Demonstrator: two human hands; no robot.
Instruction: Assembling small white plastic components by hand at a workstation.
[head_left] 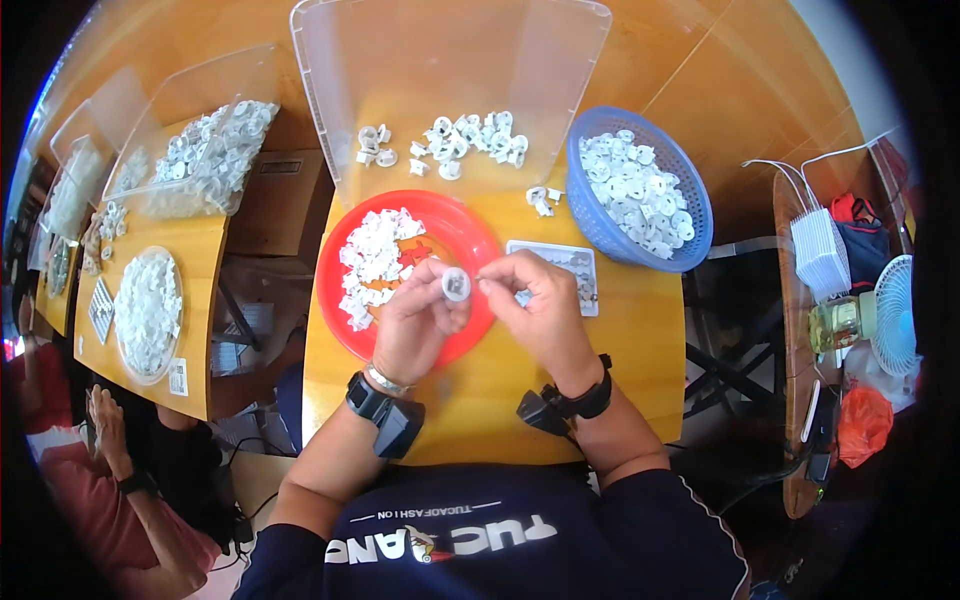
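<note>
**Small white round part being held over the red plate**

A small white round part (456, 285) is being held between the fingertips of the left hand (420, 320), just above the right half of the red plate (470, 235). The grip of this hand is being kept narrow and closed around the part. The right hand (535, 305) is being held just beside it, with thumb and forefinger pinched together near the part; whether something tiny is being pinched there cannot be told. Black wrist devices are being worn on both forearms.

A heap of white plastic pieces (375, 262) is being carried on the left half of the plate. A flat clear tray (575, 262) with small pieces is lying on the wooden surface (640, 380) right behind the right hand. A blue basket (600, 225) filled with white round parts is standing to the right of the plate, and a clear plastic box (330, 110) with more white parts is standing behind the plate.

At the left, another surface with similar parts is being used by a second person.
</note>
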